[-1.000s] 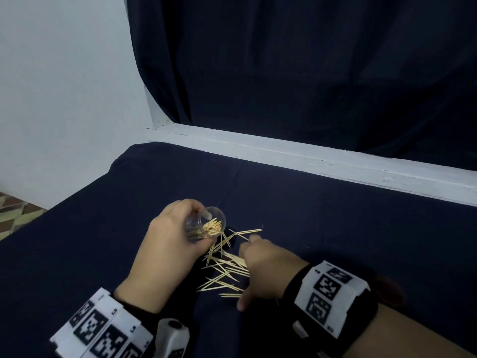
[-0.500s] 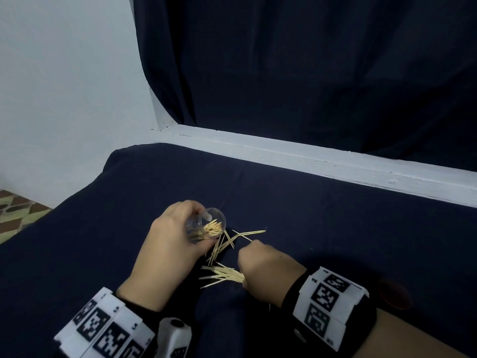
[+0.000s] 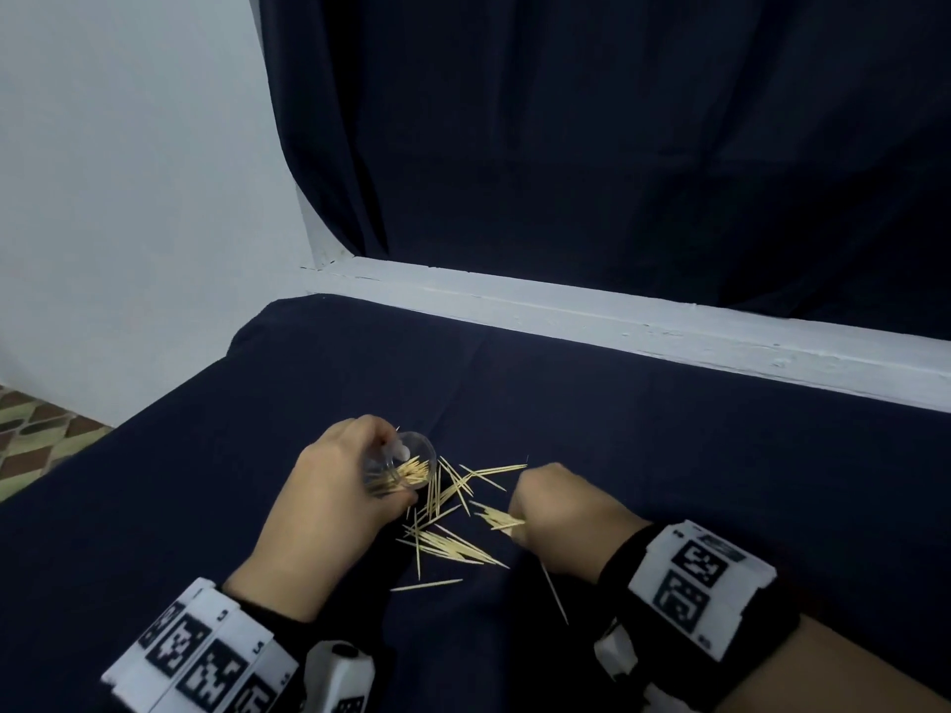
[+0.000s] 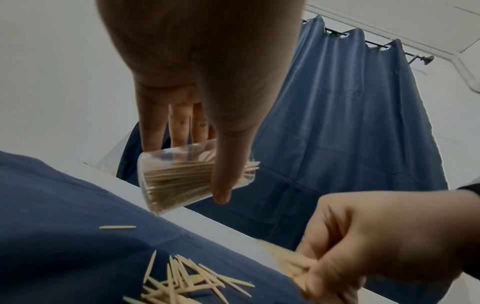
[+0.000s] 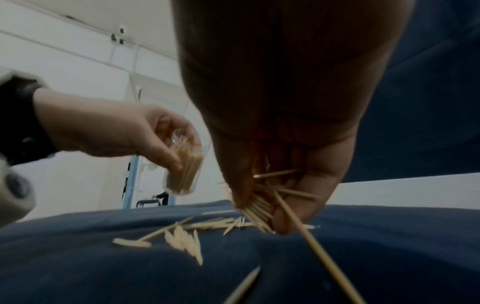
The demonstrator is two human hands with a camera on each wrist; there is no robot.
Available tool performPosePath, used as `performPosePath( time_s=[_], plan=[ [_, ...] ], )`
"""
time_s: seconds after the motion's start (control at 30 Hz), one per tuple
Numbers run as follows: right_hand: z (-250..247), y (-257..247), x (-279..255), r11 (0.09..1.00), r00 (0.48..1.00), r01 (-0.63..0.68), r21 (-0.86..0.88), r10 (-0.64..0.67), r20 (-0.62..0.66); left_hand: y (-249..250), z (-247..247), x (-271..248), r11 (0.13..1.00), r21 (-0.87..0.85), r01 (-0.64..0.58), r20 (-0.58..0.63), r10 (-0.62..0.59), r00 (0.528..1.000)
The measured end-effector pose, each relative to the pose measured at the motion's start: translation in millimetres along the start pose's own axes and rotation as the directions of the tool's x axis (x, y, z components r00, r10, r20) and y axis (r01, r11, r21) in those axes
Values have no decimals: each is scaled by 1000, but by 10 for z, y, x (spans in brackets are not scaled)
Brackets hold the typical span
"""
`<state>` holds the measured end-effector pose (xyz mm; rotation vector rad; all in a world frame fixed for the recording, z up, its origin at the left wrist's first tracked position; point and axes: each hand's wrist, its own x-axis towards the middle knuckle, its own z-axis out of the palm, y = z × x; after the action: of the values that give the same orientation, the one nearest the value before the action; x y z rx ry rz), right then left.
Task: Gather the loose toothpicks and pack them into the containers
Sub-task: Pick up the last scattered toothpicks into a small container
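- Toothpicks are lying scattered on the dark blue cloth covering the table, toward its near edge, between the two hands; some are crossing one another in a loose heap, and one stray is lying apart near the right wrist.
- Left hand is gripping a small clear container, thumb and fingers curled round its wall; the container is tipping on its side with its mouth facing the right hand, held just above the cloth.
- Inside it a packed bundle of toothpicks is showing through the plastic in the left wrist view; the thumb is crossing in front and hiding part of the rim.
- Right hand is pinching a small bunch of toothpicks, fingers curled tight together on them, tips of the bunch pointing toward the container.
- In the right wrist view one long toothpick is sticking out of the bunch toward the camera; the bunch is blurring, so a count is not possible.
- From the head view the right fingertips are hiding under the knuckles, and only the bunch's ends are poking out.
- Whether the bunch is touching the heap below is hard to tell.
- Marker-printed wristbands are being cut off by the bottom edge of the head view.
- Behind the table's far edge a white ledge and a dark curtain are standing.
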<state>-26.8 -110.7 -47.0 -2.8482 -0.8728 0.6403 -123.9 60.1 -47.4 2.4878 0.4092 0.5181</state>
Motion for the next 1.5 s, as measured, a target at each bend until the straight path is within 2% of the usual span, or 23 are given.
performPosePath(
  time_s=[0.13,0.27,0.47,0.63,0.73,0.83,0.97,1.13,1.23,1.37,1.5],
  plan=[
    [-169,48,-100,994,994,67,91,-58,-97,26,26,16,999,34,-4,31,3,1000],
    [-326,-53,-205,985,976,168,44,-160,-144,52,46,28,996,86,-34,61,29,998],
    [-369,-221,-195,977,967,196,-82,-207,-151,135,85,22,985,126,-117,76,108,991],
    [-449,-365,-279,957,965,221,-186,-243,-100,186,124,-12,969,151,-196,131,177,975],
    [-479,-414,-335,952,963,226,-207,-250,-97,185,144,-10,966,169,-198,153,173,973],
    [-456,-434,-301,967,963,214,-138,-232,-136,176,160,-9,975,131,-179,159,158,975],
    [-407,-387,-179,979,958,187,84,-163,-234,183,172,-3,980,98,-175,138,161,977],
    [-460,-249,-190,888,949,231,398,-115,-293,143,154,25,983,103,-153,142,138,980],
    [-464,-198,-200,859,933,289,423,-152,-327,140,143,26,985,83,-150,136,138,981],
    [-408,-114,-235,835,874,330,441,-93,-477,140,124,18,985,33,-171,84,168,982],
    [-311,-121,-281,843,918,297,449,-122,-378,148,130,15,977,8,-212,8,212,977]
  ],
)
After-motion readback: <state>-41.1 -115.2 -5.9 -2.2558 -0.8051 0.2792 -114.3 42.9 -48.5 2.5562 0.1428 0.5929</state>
